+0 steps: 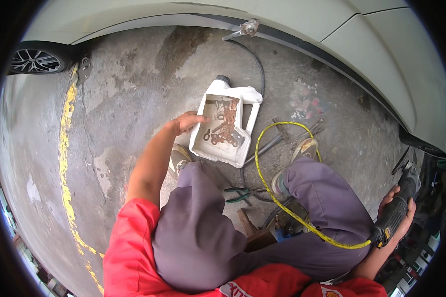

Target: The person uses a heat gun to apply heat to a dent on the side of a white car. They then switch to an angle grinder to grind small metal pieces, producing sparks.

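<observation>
My left hand (187, 122) grips the left rim of a white plastic jug (198, 141) that lies on its side with its upper face cut away. Inside the jug are several rusty metal pieces (226, 128), some with holes, along with darker small links. Off to the right, my right hand (409, 218) is wrapped round the body of a black angle grinder (400, 202), held beside my right knee. From the grinder's rear end a yellow cord (302, 221) loops over my right leg and around my right shoe.
Green-handled pliers (238, 194) lie between my feet, near a metal bar tool (270, 144). A dark cable (257, 62) runs from a metal-ended piece (248, 28) beside the pale car (302, 20). A wooden piece (246, 222) shows below me. A worn yellow line (64, 148) crosses the concrete.
</observation>
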A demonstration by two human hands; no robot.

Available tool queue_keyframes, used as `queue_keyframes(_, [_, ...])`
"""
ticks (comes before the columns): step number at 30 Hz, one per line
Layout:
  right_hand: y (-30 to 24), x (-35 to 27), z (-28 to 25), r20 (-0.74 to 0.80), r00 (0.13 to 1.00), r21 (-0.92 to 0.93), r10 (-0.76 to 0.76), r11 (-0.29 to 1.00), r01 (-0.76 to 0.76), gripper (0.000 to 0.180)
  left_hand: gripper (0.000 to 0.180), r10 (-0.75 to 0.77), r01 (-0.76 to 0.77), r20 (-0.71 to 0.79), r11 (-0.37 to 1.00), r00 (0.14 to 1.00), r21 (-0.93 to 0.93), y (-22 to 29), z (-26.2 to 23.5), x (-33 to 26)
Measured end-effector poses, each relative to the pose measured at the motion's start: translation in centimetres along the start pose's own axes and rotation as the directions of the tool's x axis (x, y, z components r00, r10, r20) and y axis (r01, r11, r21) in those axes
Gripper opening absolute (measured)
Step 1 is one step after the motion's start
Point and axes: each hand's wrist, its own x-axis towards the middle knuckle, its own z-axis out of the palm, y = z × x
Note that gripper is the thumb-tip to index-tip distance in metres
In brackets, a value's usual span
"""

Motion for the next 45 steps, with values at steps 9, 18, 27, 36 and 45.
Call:
queue_keyframes(9, [2.4, -0.4, 3.3, 0.118, 0.992, -0.087, 0.044, 0.996, -0.034, 0.061, 0.093, 0.337, -0.231, -0.412, 0.930, 0.847, 0.286, 3.1, 1.3, -7.2])
queue_keyframes(18, [3.4, -0.7, 4.7, 0.134, 0.986, -0.041, 0.098, 0.995, -0.093, 0.062, 0.083, 0.756, -0.040, -0.552, 0.601, 0.351, 0.798, 4.8, 4.3, -13.2])
queue_keyframes(27, [4.3, -0.7, 5.4, 0.154, 0.982, -0.037, 0.109, 0.994, -0.104, 0.063, 0.040, 1.000, -0.241, -0.023, 0.027, 0.022, 0.970, -0.8, 7.2, -10.9])
queue_keyframes(36, [4.5, -0.8, 5.6, 0.172, 0.978, -0.058, 0.118, 0.992, -0.109, 0.064, 0.031, 0.990, -0.173, 0.103, -0.086, 0.095, 0.981, -5.0, 6.8, -9.3])
queue_keyframes(45, [4.5, -1.0, 5.4, 0.114, 0.986, -0.020, 0.123, 0.992, -0.121, 0.066, 0.034, 0.992, -0.099, 0.074, -0.084, -0.103, 0.992, -0.9, 6.7, -10.6])
